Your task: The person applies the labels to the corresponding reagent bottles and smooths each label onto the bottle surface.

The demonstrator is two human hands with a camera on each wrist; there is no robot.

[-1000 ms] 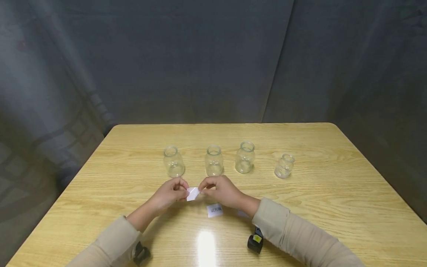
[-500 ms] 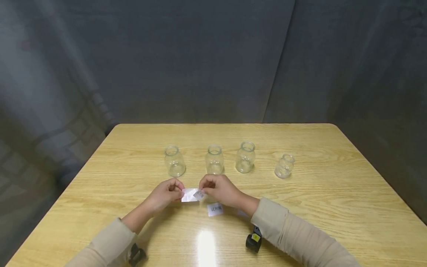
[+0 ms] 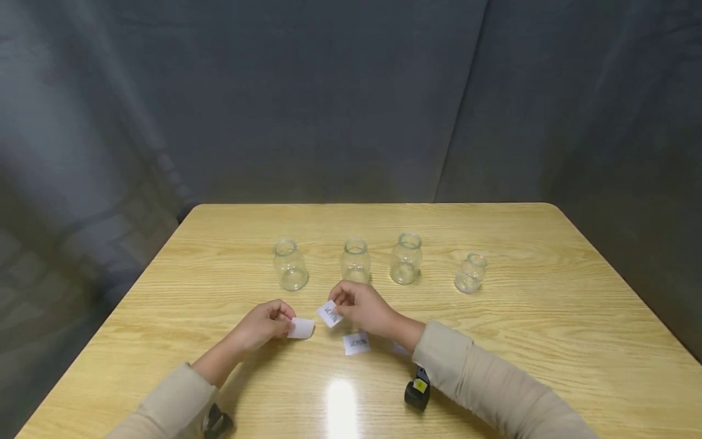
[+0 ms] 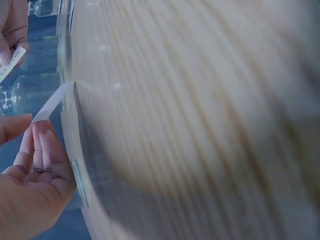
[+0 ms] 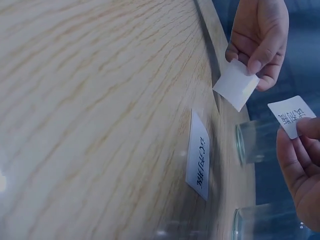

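My left hand [image 3: 263, 324] pinches a blank white backing paper [image 3: 301, 328] by its edge; the paper curls a little at its free end. Between the thumb and fingers of my right hand [image 3: 364, 306] is a white label [image 3: 329, 313] with dark handwritten characters, tilted and apart from the backing paper. In the right wrist view the writing on this label [image 5: 290, 116] shows clearly, and the blank paper [image 5: 236, 85] is in the other hand. A second written label [image 3: 356, 343] lies on the table below my right hand.
Glass jars stand in a row beyond the hands: a left jar [image 3: 290, 265], a middle jar [image 3: 355, 261], a right jar [image 3: 406, 259] and a smaller jar [image 3: 470, 273] farther right. Another white piece [image 3: 401, 349] lies partly hidden by the right wrist. The wooden table [image 3: 548, 341] meets grey curtains.
The label has come away from the backing paper and is now in my right hand alone. My left hand has moved left and slightly down with the backing paper.
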